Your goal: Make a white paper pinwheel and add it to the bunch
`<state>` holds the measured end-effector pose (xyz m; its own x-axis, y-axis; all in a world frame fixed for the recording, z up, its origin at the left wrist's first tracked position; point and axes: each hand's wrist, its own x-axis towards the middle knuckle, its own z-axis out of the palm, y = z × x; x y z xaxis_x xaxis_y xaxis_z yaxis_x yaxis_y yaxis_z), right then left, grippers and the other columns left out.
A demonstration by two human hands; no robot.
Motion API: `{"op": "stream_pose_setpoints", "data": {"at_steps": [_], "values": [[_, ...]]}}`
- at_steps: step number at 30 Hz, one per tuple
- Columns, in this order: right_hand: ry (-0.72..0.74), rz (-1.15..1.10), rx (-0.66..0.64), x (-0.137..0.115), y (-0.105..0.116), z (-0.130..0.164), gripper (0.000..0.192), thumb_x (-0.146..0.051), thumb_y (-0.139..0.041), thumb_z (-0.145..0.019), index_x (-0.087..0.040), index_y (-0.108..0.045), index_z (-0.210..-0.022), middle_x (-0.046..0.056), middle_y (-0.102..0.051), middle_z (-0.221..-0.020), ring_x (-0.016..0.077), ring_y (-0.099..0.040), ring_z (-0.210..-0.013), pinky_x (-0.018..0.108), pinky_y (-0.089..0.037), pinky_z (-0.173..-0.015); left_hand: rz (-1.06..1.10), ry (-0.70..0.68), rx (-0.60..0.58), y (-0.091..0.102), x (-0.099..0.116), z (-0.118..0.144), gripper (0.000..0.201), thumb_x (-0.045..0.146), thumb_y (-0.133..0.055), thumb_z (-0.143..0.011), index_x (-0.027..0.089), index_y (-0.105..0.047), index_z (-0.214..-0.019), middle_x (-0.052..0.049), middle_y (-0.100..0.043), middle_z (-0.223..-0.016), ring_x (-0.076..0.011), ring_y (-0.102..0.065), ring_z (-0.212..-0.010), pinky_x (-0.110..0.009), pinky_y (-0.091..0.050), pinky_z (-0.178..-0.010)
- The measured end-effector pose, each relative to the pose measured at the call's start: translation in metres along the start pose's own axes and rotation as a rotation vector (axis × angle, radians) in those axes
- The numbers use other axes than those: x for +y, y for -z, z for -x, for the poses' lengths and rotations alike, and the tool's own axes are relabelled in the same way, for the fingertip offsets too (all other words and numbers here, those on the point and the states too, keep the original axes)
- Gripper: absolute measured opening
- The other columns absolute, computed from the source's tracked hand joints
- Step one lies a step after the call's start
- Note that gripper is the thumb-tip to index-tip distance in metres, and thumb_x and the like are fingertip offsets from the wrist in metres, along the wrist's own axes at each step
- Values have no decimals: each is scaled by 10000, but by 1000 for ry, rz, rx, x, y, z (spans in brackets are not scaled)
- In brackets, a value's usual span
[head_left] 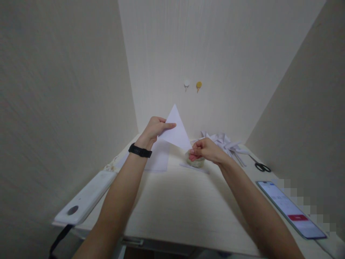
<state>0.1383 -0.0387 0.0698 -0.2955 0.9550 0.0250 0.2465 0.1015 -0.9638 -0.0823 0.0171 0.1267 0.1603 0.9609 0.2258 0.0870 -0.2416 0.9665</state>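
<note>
Two hands | left hand (154, 130), right hand (206, 150) grasping paper triangle (176, 131) corners

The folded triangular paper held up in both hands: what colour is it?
Plain white, no pattern; the triangular paper shows best in the head view.

Two hands: left (154, 130), right (206, 150). One paper triangle (176, 131), one flat sheet (159, 158), one scissors (261, 166), one phone (291, 209), two wall hooks (186, 85); folded papers (225, 142) perhaps several.
</note>
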Motion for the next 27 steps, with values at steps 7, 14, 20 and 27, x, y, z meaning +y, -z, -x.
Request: {"op": "stream_pose_setpoints", "data": {"at_steps": [7,14,20,27], "values": [[28,16,-13,0,0,0,441,-535,-831,-616,-132,-653,-640,83,-722,-617,152,-682,-554,237,-540,-556,23,-20,17,3,1,2,159,230,-802,-608,120,-692,-641,-53,-693,-657,-128,-601,-518,-232,-434,-484],[-1,30,-68,-7,15,10,566,-686,-710,-694,-132,-618,-620,114,-707,-584,182,-688,-538,279,-571,-559,43,-23,76,4,0,-2,158,220,-800,-609,125,-678,-641,-47,-698,-669,-124,-604,-527,-227,-431,-484],[90,-29,192,-9,18,7,552,-681,-699,-718,-129,-675,-718,116,-729,-682,176,-702,-603,258,-574,-581,61,-24,100,1,-1,-2,186,235,-817,-598,121,-675,-637,-49,-692,-658,-125,-598,-519,-225,-419,-473],[59,-170,300,-3,-19,-6,392,-464,-858,-614,-164,-606,-636,70,-701,-591,157,-672,-518,235,-547,-514,66,-19,11,-7,1,5,195,261,-814,-604,126,-687,-664,-49,-699,-674,-130,-609,-537,-232,-446,-496]]}}
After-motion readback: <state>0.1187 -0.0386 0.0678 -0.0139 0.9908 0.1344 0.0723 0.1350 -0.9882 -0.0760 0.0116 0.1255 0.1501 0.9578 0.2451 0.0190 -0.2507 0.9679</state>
